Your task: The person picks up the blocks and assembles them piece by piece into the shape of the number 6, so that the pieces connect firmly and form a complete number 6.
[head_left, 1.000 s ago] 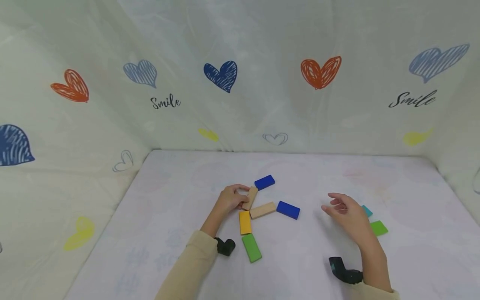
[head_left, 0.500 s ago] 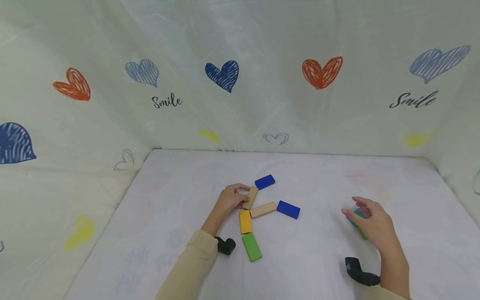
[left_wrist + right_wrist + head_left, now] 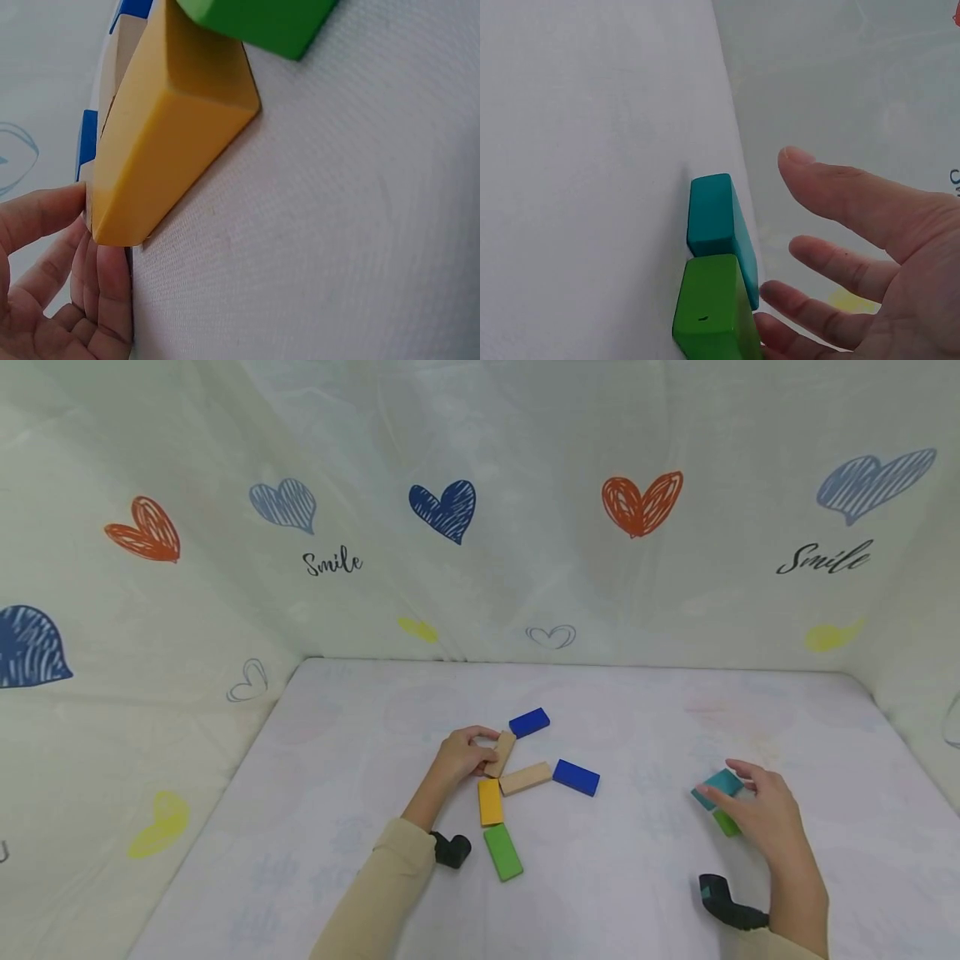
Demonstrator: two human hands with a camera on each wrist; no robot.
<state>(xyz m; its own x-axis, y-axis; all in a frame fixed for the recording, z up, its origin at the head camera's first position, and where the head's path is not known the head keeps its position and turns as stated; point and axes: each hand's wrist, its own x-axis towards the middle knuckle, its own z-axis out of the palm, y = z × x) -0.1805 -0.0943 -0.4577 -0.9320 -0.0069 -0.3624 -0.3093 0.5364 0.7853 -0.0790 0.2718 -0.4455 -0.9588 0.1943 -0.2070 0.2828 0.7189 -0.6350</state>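
My left hand [image 3: 461,754] pinches the near-upright plain wooden block [image 3: 502,753] between thumb and fingers as it lies on the table. In the left wrist view a yellow block [image 3: 161,127] fills the foreground and partly hides that wooden block. A second plain wooden block [image 3: 526,778] fans out to the right from the same spot, above the yellow one. Over at the right, my right hand [image 3: 765,814] hovers with its fingers spread over a teal block [image 3: 722,783]. The right wrist view shows a gap between the thumb and the teal block. A light green block [image 3: 712,304] lies against it.
Two blue blocks lie at the outer ends of the wooden ones, one farther back [image 3: 529,722] and one to the right [image 3: 576,777]. A green block [image 3: 503,852] sits below the yellow one. The white table [image 3: 375,710] meets a printed curtain [image 3: 540,577] at the back.
My right hand has moved right, from left of the teal and light green blocks to over them. My left hand keeps its place on the wooden block.
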